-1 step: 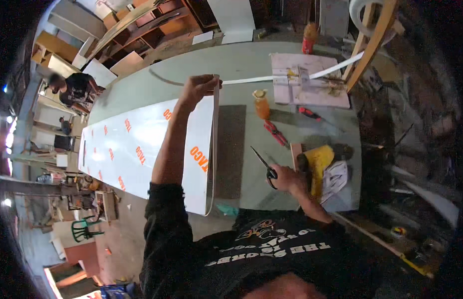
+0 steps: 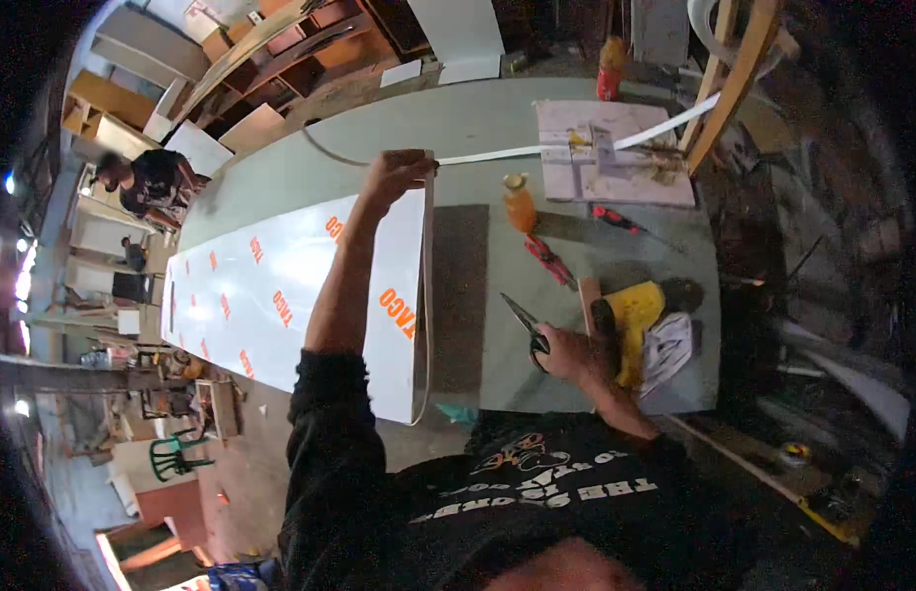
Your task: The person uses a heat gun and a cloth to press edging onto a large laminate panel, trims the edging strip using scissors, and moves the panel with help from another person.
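My left hand (image 2: 394,177) is closed on a narrow white edging strip (image 2: 488,156) at the far right corner of a long white panel (image 2: 310,266) with orange lettering. The strip also runs down along the panel's right edge, its lower end curling below the near corner. To the right it continues over a pale board (image 2: 640,182) and up toward a coil. In my right hand (image 2: 571,353) is a pair of scissors (image 2: 522,313), fingers around the dark handles, blades pointing up and left above the table. They are apart from the strip.
On the greenish table (image 2: 458,108) stand a jar of amber liquid (image 2: 518,204) and a red-labelled bottle (image 2: 610,74). Red-handled pliers (image 2: 549,261), a screwdriver (image 2: 616,219), a yellow cloth (image 2: 635,305) and a wooden post (image 2: 734,84) are on the right. Another person (image 2: 158,182) works far left.
The view has shifted slightly. The scissors have turned a little, showing more of the blades. My left hand stays at the panel's corner with the strip.
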`<action>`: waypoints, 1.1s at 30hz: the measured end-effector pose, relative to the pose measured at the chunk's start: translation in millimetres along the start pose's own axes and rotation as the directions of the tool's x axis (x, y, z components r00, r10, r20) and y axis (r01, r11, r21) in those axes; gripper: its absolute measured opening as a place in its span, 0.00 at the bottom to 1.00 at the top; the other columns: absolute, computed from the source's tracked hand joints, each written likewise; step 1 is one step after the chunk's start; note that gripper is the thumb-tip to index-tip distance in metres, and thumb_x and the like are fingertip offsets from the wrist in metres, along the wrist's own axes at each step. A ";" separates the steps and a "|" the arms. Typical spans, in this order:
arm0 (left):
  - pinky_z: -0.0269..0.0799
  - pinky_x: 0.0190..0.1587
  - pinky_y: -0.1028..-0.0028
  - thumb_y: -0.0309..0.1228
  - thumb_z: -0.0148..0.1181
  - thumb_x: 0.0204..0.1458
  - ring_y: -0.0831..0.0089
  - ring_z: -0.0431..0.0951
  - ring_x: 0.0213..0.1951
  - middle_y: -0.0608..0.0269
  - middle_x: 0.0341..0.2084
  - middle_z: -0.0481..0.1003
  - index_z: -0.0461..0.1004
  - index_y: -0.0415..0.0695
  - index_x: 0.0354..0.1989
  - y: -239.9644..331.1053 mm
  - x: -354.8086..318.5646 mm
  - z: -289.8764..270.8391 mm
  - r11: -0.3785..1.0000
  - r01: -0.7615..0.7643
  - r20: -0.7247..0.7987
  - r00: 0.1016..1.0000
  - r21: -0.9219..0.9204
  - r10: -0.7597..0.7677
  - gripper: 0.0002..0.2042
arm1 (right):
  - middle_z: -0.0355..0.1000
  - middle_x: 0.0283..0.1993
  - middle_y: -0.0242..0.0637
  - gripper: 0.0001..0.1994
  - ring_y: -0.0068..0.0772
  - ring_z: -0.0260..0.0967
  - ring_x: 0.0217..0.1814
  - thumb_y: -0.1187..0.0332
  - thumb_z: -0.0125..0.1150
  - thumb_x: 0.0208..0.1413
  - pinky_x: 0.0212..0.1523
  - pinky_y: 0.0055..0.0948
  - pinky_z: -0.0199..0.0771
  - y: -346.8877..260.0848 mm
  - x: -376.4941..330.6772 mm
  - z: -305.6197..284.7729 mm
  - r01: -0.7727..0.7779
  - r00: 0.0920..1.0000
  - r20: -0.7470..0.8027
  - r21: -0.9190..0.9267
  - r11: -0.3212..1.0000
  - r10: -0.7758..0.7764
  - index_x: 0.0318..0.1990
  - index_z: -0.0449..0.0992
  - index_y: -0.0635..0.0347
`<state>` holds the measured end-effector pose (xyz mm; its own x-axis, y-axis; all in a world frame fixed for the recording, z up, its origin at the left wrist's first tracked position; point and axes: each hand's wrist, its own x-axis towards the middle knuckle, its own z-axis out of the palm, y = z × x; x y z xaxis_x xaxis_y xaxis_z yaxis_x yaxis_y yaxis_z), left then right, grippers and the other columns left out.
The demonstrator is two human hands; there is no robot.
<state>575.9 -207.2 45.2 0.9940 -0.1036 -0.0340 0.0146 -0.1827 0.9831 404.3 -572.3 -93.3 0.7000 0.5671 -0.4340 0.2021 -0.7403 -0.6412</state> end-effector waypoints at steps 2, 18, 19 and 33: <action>0.73 0.33 0.75 0.33 0.61 0.50 0.76 0.78 0.34 0.63 0.32 0.78 0.78 0.43 0.36 -72.5 20.4 -46.6 0.940 -0.006 0.011 1.000 0.340 0.003 0.08 | 0.72 0.47 0.54 0.26 0.55 0.70 0.49 0.62 0.61 0.53 0.48 0.46 0.71 4.2 8.1 31.0 0.094 0.995 -0.041 -0.015 0.995 -0.095 0.58 0.63 0.61; 0.74 0.40 0.61 0.41 0.58 0.46 0.51 0.79 0.38 0.47 0.32 0.78 0.81 0.44 0.32 -128.2 48.9 -25.0 0.321 0.030 -0.037 0.999 0.946 0.016 0.13 | 0.73 0.41 0.51 0.26 0.49 0.72 0.42 0.63 0.63 0.50 0.43 0.44 0.71 37.2 9.0 63.7 0.225 0.946 -0.295 0.299 0.927 -0.134 0.55 0.66 0.66; 0.74 0.40 0.61 0.41 0.58 0.46 0.51 0.79 0.38 0.47 0.32 0.78 0.81 0.44 0.32 -125.6 39.9 -39.1 0.306 0.054 -0.057 0.998 0.950 0.000 0.13 | 0.72 0.42 0.51 0.26 0.49 0.72 0.42 0.63 0.62 0.51 0.43 0.44 0.72 29.7 7.4 57.4 0.257 0.944 -0.275 0.262 0.930 -0.183 0.56 0.65 0.66; 0.70 0.27 0.60 0.37 0.50 0.47 0.55 0.77 0.23 0.47 0.19 0.74 0.75 0.40 0.20 -185.4 54.8 -87.6 -0.096 -0.288 0.298 0.949 0.953 0.105 0.14 | 0.65 0.51 0.51 0.20 0.47 0.68 0.49 0.73 0.58 0.51 0.48 0.38 0.69 -1.9 14.4 43.1 0.355 0.835 -0.497 0.163 0.920 -0.234 0.54 0.69 0.63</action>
<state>637.2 -93.4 -123.2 0.9125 -0.4088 0.0177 -0.3910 -0.8840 -0.2562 384.4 -547.2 -125.5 0.8782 0.4674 0.1021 0.3226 -0.4211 -0.8477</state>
